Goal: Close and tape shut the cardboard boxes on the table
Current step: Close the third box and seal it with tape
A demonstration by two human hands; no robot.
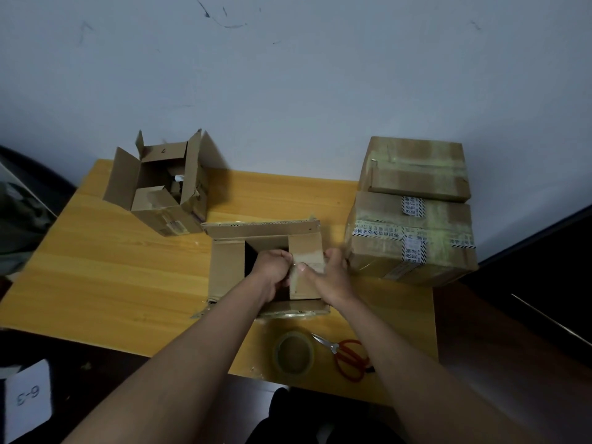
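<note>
Dim, soft, wide-angle edge distortion

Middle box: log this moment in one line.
middle box flaps part-closed | left hand, right hand hold right flap | tape roll, scissors idle

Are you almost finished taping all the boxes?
Halfway, about. Two taped boxes sit stacked on the right. Both hands, left and right, are folding flaps on the middle box. The far box is open; tape roll and scissors lie unused.

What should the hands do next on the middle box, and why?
Probably fold the right flap flat. Both hands, left and right, pinch its edge over the still-open middle box; the tape roll and scissors lie untouched nearby.
</note>
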